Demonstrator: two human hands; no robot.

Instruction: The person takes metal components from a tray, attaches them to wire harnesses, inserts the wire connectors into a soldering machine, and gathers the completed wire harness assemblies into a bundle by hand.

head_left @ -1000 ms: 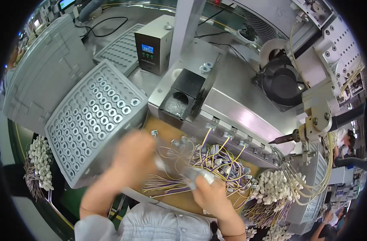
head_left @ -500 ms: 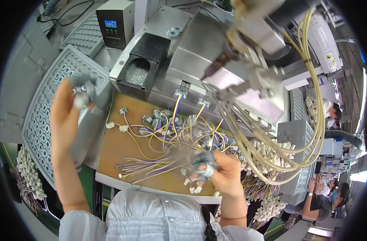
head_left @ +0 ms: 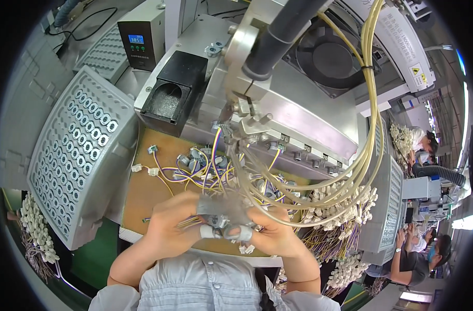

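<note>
My left hand (head_left: 177,220) and my right hand (head_left: 272,230) meet over the front of the brown work board (head_left: 138,199), their fingertips wrapped in grey coverings. Both are closed in a pinch, fingertip to fingertip. Small white connectors (head_left: 245,249) show just below my right fingers, on the wires held there. What my left fingers pinch is hidden and blurred. Loose wires (head_left: 188,222) lie beside my left fingers. Beyond the hands is a tangle of yellow, purple and white wires (head_left: 210,179) with small round metal parts (head_left: 196,163).
A grey tray (head_left: 117,106) of round metal parts stands tilted at left. A black bin (head_left: 182,78) and a temperature unit (head_left: 142,44) sit behind. A machine head (head_left: 246,116) with yellowish tubes (head_left: 373,103) overhangs the board. Bundled connectors (head_left: 345,199) lie right; people sit far right.
My left hand has come from the tray down to my right hand. The right hand has moved slightly left. The machine head has swung left, over the wire tangle.
</note>
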